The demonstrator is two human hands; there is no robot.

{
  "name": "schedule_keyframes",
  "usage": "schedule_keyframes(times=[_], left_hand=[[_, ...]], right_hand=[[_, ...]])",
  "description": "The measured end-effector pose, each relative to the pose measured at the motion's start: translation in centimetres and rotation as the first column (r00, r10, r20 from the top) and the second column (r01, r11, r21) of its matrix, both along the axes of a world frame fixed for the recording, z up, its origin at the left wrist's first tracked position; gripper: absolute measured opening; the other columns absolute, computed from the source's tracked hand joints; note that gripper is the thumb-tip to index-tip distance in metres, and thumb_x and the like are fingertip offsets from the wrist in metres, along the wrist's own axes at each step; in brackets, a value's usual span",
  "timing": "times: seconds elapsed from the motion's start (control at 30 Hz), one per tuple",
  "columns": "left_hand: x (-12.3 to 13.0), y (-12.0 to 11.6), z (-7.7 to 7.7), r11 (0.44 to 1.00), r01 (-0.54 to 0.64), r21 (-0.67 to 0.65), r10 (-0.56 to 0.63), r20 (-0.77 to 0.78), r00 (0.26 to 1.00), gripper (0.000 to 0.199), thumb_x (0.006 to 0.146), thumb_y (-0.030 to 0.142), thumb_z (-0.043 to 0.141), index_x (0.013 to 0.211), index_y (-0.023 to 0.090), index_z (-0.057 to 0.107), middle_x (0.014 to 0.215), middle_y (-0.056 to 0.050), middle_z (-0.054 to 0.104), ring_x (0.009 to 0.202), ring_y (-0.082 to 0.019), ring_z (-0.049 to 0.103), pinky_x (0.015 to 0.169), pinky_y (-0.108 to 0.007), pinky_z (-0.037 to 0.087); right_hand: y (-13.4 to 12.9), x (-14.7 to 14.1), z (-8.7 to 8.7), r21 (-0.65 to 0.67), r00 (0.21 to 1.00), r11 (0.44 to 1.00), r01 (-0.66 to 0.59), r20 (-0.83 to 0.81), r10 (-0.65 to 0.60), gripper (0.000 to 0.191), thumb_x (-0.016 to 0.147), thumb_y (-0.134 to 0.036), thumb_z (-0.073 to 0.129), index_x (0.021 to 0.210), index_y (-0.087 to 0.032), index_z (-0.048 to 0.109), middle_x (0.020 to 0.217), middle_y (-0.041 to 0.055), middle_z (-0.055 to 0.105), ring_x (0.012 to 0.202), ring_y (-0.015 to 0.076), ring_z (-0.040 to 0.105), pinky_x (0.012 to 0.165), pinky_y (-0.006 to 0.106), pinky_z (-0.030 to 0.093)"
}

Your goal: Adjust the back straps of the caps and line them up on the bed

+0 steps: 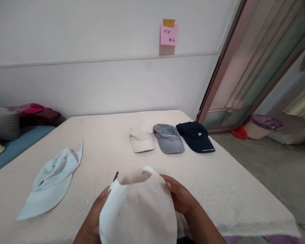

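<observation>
A white cap [139,210] is held up at the bottom centre, its back opening and strap pointing away from me. My left hand [95,217] grips its left side, and my right hand [179,195] has its fingers around the right side. On the cream-covered table [104,135], a pale blue cap [51,183] lies at the left, crumpled, with its strap sticking up. A beige cap [141,138], a grey cap [169,139] and a navy cap [195,136] sit in a row farther back, brims toward me.
Behind the table stands a white wall [104,88] with a pink note [168,35] taped on it. Cushions and cloths lie at the far left. At the right are a sliding door, a bin [259,128] and a red object [239,133] on the floor.
</observation>
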State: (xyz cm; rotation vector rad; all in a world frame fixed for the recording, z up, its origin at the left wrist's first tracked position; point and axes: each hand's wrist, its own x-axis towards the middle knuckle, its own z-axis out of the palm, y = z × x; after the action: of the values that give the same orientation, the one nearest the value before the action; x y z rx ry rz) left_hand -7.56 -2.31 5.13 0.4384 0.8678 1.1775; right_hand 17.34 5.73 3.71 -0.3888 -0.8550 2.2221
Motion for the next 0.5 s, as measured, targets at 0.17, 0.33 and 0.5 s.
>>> schedule_keyframes(times=[0.17,0.33,0.5], left_hand=[[1.2,-1.0,0.2,0.987,0.144,-0.075,-0.149,-0.063,0.987,0.028,0.058,0.026,0.081,0.084,0.016,0.074,0.069,-0.007,0.073,0.058,-0.022,0.066,0.059,-0.031,0.05],[2.2,0.2,0.9,0.975,0.215,-0.061,-0.219,-0.062,0.974,0.028,0.069,0.023,0.074,0.095,0.013,0.072,0.074,-0.011,0.073,0.061,-0.021,0.067,0.06,-0.03,0.05],[2.7,1.9,1.4,0.988,0.154,0.003,-0.154,-0.008,0.988,0.026,0.076,0.02,0.067,0.101,0.015,0.071,0.081,-0.011,0.074,0.073,-0.023,0.069,0.071,-0.032,0.052]], right_hand=[[0.0,0.5,-0.4,0.087,0.989,0.986,-0.145,-0.012,0.146,0.026,0.076,-0.035,0.067,0.088,-0.012,0.063,0.061,0.002,0.063,0.045,0.0097,0.055,0.044,0.019,0.041],[0.0,0.4,-0.1,0.111,0.974,0.968,-0.224,0.061,0.219,0.03,0.076,-0.039,0.066,0.085,-0.011,0.062,0.063,0.0036,0.065,0.041,0.009,0.054,0.041,0.019,0.04],[0.5,0.0,-0.4,0.016,0.976,0.998,-0.063,0.208,0.058,0.03,0.082,-0.041,0.057,0.081,-0.011,0.061,0.064,0.0043,0.065,0.043,0.0085,0.055,0.04,0.019,0.034]])
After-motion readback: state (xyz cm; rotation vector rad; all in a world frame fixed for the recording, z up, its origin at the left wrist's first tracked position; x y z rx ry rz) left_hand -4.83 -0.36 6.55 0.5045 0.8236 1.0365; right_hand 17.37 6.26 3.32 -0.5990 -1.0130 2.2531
